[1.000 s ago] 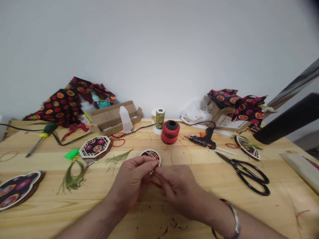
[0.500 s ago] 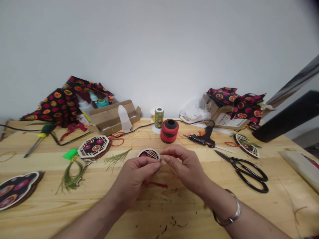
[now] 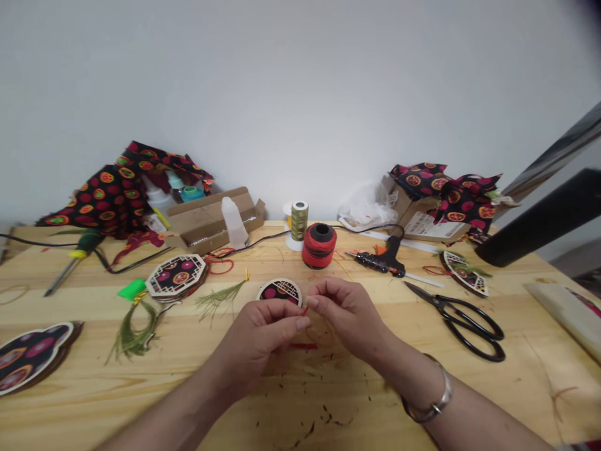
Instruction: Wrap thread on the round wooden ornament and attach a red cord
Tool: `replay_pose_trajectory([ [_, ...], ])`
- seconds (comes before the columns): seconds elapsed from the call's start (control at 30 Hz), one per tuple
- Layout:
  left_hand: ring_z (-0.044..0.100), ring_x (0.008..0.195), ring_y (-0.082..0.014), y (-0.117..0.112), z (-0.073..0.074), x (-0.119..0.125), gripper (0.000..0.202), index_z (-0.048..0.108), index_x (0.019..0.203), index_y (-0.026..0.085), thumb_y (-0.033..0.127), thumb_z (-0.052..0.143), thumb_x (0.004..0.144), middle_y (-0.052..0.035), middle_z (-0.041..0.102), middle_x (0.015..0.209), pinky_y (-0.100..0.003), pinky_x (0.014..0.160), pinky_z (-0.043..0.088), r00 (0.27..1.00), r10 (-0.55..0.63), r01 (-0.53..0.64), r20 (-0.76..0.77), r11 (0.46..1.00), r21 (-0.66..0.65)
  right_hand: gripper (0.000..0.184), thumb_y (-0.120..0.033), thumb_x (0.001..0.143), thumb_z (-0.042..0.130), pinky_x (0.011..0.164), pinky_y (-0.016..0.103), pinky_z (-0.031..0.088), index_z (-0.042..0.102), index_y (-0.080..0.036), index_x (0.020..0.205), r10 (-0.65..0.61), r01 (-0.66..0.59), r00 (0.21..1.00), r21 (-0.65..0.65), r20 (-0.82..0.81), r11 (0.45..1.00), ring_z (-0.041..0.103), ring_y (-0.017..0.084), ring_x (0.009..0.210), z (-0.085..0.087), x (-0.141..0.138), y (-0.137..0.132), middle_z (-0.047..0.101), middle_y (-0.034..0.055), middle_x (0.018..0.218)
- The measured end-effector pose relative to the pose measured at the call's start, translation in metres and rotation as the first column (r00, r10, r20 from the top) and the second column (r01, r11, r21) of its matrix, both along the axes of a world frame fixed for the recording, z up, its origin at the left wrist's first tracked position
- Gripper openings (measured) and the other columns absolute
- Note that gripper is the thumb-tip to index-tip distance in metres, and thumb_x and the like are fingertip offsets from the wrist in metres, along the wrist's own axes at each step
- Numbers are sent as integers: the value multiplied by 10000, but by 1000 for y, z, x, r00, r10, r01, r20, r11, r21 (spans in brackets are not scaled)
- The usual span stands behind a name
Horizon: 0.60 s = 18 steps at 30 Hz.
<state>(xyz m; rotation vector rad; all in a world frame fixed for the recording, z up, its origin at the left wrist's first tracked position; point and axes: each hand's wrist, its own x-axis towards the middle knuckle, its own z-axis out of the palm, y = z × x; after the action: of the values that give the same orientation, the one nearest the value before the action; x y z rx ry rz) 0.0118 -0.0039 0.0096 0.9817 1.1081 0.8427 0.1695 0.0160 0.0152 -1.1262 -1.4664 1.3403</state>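
Note:
My left hand (image 3: pixel 263 341) is closed on a small round wooden lattice ornament (image 3: pixel 280 290) backed with patterned fabric, held upright just above the wooden table (image 3: pixel 300 401). My right hand (image 3: pixel 350 313) pinches a thin red cord (image 3: pixel 305 310) right beside the ornament's right edge. A loose length of red cord (image 3: pixel 303 345) lies on the table under the hands. A silver bracelet (image 3: pixel 429 401) sits on my right wrist.
A red thread spool (image 3: pixel 320 245) and green spool (image 3: pixel 299 220) stand behind the hands. A glue gun (image 3: pixel 382 261) and black scissors (image 3: pixel 462 319) lie to the right. Other lattice ornaments (image 3: pixel 177 277) (image 3: pixel 464 272), green tassels (image 3: pixel 134 335), a cardboard box (image 3: pixel 211 220) and patterned fabric (image 3: pixel 115 191) lie around.
My right hand rose from below the ornament to its right side, drawing the red cord up. My left hand kept hold of the ornament and shifted slightly.

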Motion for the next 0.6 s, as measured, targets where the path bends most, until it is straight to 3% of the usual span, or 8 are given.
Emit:
replay_pose_trajectory([
  [0.2, 452, 543, -79, -2, 2, -1, 111, 713, 656, 164, 253, 690, 716, 29, 566, 574, -193, 540, 382, 991, -116, 113, 73, 993, 38, 139, -274, 735, 553, 549, 222, 375, 555, -161, 653, -3, 1, 999, 63, 34, 998, 432, 105, 586, -4, -1, -3, 511, -19, 608],
  [0.37, 429, 533, -76, -2, 4, -3, 136, 691, 624, 171, 246, 670, 735, 40, 531, 555, -209, 598, 435, 989, -129, 124, 71, 989, 77, 146, -278, 731, 553, 539, 223, 371, 540, -162, 642, -4, 2, 999, 65, 42, 998, 439, 106, 576, -2, 0, -2, 507, -19, 596],
  [0.5, 413, 519, -81, -4, 2, -1, 190, 725, 882, 186, 316, 638, 774, 34, 518, 570, -198, 526, 434, 994, -99, 93, 36, 987, 132, 155, -281, 758, 553, 552, 225, 387, 547, -163, 657, -12, 10, 1000, 98, 22, 995, 468, 106, 571, -3, 3, 1, 530, -18, 600],
  [0.6, 384, 445, -70, -5, 1, 2, 324, 680, 1055, 204, 382, 615, 792, 44, 511, 544, -163, 393, 335, 1000, 13, -13, 0, 986, 164, 148, -259, 773, 566, 575, 226, 389, 563, -165, 660, -60, 45, 995, 194, 75, 980, 480, 108, 596, -5, 4, 2, 534, -20, 619],
])
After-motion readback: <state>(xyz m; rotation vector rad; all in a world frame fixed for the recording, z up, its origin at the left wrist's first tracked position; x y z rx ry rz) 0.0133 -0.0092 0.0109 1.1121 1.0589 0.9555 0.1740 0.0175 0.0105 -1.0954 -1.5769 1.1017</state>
